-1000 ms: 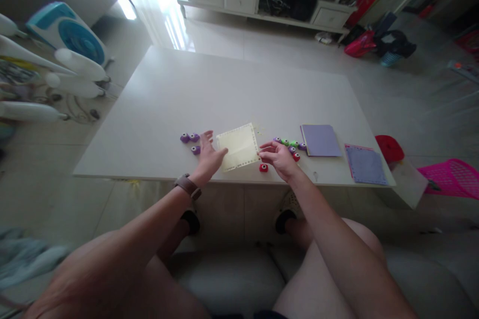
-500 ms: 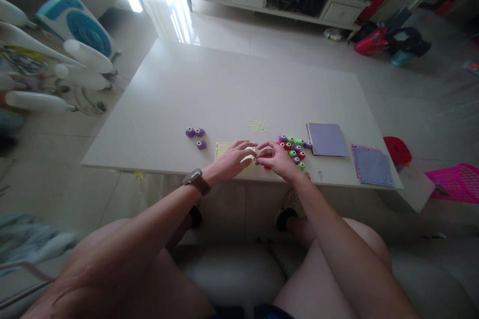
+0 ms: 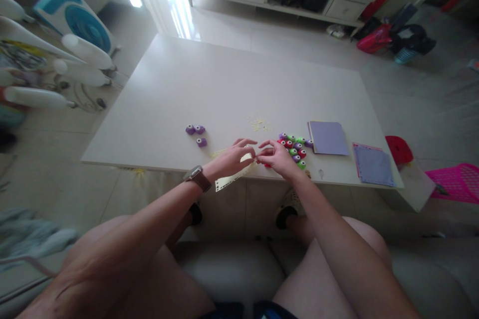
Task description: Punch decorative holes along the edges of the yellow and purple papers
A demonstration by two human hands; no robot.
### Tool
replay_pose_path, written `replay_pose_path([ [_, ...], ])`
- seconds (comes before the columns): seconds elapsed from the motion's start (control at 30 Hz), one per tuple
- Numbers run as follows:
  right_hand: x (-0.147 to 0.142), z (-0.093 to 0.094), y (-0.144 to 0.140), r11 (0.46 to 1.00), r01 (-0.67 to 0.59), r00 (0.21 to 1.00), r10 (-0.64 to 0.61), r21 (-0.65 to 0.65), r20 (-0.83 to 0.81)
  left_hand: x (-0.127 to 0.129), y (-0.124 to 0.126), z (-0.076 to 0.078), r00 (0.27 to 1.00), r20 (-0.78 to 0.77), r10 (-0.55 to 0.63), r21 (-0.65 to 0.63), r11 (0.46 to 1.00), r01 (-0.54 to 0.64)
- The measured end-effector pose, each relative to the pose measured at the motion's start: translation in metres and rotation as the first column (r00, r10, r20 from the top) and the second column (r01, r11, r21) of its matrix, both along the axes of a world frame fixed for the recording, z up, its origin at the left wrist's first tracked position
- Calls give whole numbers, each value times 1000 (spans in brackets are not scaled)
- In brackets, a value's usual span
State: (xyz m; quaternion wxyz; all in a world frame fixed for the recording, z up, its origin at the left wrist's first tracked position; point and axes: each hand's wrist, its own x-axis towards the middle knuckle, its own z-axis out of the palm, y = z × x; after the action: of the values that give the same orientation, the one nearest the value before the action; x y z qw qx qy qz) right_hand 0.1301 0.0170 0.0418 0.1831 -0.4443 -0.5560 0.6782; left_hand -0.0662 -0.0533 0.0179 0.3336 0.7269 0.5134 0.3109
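Observation:
A pale yellow sheet of paper [image 3: 232,178] with small holes punched along its border hangs tilted over the table's front edge. My left hand [image 3: 239,158] is closed on it with thumb and fingers and covers its middle. Right beside it, my right hand [image 3: 276,157] is pinched at the sheet's right end. What sits between its fingertips is too small to make out. Close by on the right lies a cluster of small red, green and purple craft punches [image 3: 295,151], partly behind the right hand. Several purple punches [image 3: 195,129] stand apart on the left.
Yellow paper bits [image 3: 259,123] are scattered beyond my hands on the white table [image 3: 239,79]. To the right lie a stack of purple paper [image 3: 328,138], punched purple sheets [image 3: 373,164] and a small clear item [image 3: 321,174]. A pink basket [image 3: 454,182] stands off the right end.
The yellow sheet has gone from lying flat on the table to tilting, its near edge now out past the table's front. Both hands stay nearly in place.

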Motion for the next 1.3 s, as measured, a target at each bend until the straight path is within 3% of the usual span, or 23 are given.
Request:
replay_pose_path([
  [0.23,2,-3,2,1000,25,999,-25,6,48,-1,2,-4,993,113,33,6,999,-34],
  [1.3,-3,-7,2,994,-18,996,9,104,86,5,0,5,997,21,69,-50,996,-68],
])
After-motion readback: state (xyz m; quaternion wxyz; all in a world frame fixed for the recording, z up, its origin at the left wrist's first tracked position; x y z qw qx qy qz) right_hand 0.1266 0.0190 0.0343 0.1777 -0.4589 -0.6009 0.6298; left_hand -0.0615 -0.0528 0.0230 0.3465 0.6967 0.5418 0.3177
